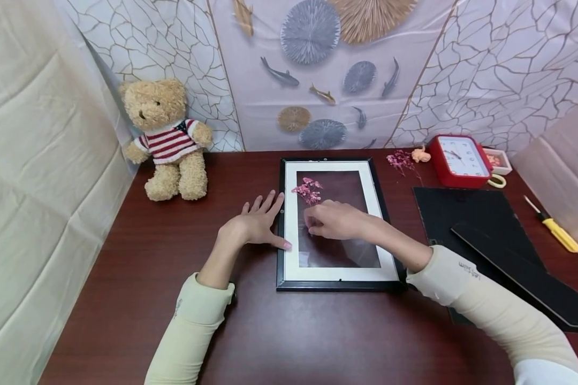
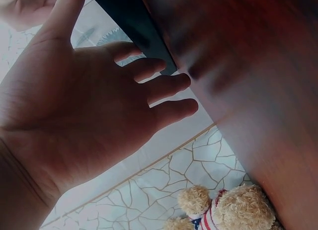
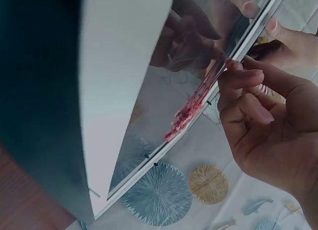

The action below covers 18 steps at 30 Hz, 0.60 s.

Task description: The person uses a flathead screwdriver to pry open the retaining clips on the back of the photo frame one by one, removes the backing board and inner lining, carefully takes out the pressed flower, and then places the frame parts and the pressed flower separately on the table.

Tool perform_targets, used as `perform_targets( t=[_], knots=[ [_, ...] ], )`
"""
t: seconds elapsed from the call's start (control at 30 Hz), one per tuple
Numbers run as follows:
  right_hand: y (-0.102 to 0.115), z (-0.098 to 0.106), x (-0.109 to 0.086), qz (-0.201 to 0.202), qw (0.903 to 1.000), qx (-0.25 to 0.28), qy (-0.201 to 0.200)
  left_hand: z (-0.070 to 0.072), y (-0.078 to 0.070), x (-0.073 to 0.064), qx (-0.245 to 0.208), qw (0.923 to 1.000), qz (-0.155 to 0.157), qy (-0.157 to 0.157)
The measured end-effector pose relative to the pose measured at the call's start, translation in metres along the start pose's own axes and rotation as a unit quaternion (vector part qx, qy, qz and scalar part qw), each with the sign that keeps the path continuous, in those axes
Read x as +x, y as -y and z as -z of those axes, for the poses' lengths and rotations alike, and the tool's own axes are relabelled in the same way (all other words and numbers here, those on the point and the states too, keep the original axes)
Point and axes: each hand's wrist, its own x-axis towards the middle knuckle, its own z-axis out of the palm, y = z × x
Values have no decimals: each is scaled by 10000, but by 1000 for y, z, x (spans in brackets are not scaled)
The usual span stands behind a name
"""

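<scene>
A black picture frame with a white mat and a glossy clear pane lies flat on the table. On the pane's upper left is a sprig of pink dried flowers, also visible in the right wrist view as pink blossoms on thin stems. My right hand pinches the stem end between thumb and fingertips, low over the pane. Spread fingers of my left hand rest at the frame's left edge, its thumb on the mat. From below, the left wrist view shows that palm.
A teddy bear sits back left. Toward the back right are more pink dried flowers, a small peach-coloured flower, a red clock and a small box. Black boards and a yellow screwdriver lie right.
</scene>
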Motion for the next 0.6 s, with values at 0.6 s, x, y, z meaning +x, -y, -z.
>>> perform_targets(
  t=[0.6],
  knots=[
    [-16, -28, 11, -1064, 9883, -1009, -428, 2, -2, -6, 83, 9998, -98, -125]
  ],
)
